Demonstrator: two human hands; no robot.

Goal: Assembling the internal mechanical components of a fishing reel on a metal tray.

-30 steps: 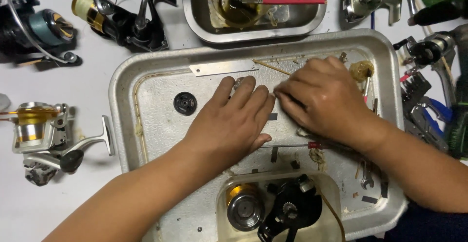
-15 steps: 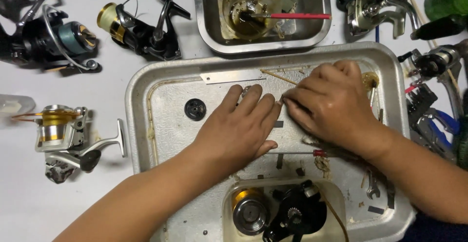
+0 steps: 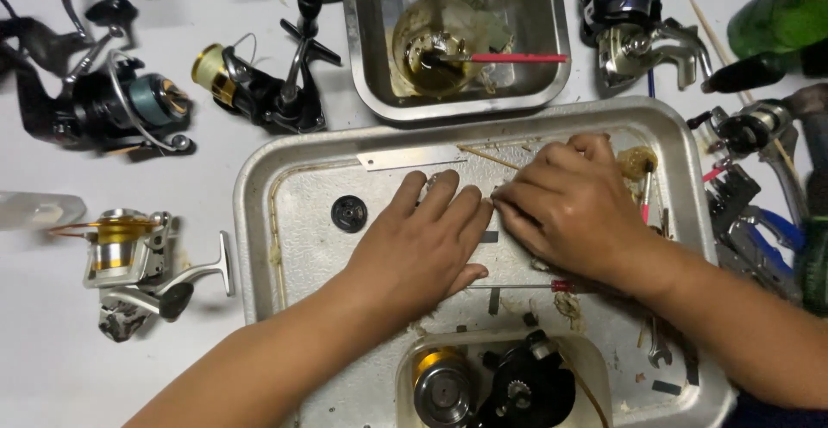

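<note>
Both flat, empty-looking, left hand (image 3: 427, 238) and right hand (image 3: 569, 208) cover tray (image 3: 259, 186) beside reels (image 3: 138, 255).

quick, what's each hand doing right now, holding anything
Left hand: flat, palm down on the metal tray, fingers together; holds nothing visible.
Right hand: curled, fingertips pressed on the tray; any hold cannot be told.

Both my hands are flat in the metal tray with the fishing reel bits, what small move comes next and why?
Probably lift the right hand slightly: both it and the left hand cover the middle of the tray, hiding whatever small part lies under the fingertips.
</note>
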